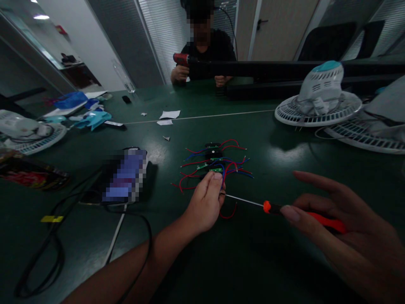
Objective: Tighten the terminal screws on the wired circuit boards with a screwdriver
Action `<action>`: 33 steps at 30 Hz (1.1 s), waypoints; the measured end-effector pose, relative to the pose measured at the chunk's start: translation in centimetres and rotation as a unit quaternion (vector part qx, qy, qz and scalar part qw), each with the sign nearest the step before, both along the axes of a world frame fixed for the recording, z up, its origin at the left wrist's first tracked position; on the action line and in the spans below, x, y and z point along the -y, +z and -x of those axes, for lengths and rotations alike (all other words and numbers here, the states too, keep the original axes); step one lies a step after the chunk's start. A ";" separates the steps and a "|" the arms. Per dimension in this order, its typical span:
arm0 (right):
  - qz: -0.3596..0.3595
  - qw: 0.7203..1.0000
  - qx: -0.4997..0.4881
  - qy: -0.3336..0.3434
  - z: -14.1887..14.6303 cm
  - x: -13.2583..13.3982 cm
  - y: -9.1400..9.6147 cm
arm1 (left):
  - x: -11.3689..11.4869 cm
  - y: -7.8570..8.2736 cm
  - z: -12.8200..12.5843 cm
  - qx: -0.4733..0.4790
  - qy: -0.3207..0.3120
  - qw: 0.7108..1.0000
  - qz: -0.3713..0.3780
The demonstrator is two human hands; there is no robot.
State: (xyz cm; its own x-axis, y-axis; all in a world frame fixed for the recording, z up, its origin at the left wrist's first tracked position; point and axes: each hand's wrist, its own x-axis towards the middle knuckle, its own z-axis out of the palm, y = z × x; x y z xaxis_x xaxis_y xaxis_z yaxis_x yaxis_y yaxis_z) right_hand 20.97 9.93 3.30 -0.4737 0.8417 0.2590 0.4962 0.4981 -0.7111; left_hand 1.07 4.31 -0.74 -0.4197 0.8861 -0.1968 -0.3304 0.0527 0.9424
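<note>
My left hand (pixel 204 204) is closed in a pinch on a small wired part, mostly hidden by the fingers, with red and blue wires (pixel 225 171) looping out above it. In my right hand (pixel 351 232) is a screwdriver (pixel 245 199) with an orange and black handle. Its handle lies between thumb and fingers, the index finger stretched away from it. The metal shaft points left, its tip at the part in my left hand. Just beyond that hand, small black modules with green circuit boards (pixel 217 159) lie in a row, red and blue leads spreading to both sides.
A phone (pixel 125 177) and black cables (pixel 60 236) lie at left, beside a dark can (pixel 31 171). White fan-like units (pixel 319 99) stand at right, another (pixel 28 131) at far left. Paper scraps (pixel 170 114) lie ahead. Across the table, a person holds a red power drill (pixel 181 59).
</note>
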 end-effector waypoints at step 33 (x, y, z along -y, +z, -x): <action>0.011 0.999 -0.025 -0.040 0.1 0.6 0.1 | 0.1 0.1 0.0 -0.014 0.001 1.000 0.010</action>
State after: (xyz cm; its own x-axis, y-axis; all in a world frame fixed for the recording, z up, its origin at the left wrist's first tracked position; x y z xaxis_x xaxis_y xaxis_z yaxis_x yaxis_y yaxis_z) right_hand 20.90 9.28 3.42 -0.3925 0.8817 0.2619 0.4969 0.4428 -0.7463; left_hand 1.06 4.25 -0.60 -0.4267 0.8814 -0.2025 -0.3037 0.0712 0.9501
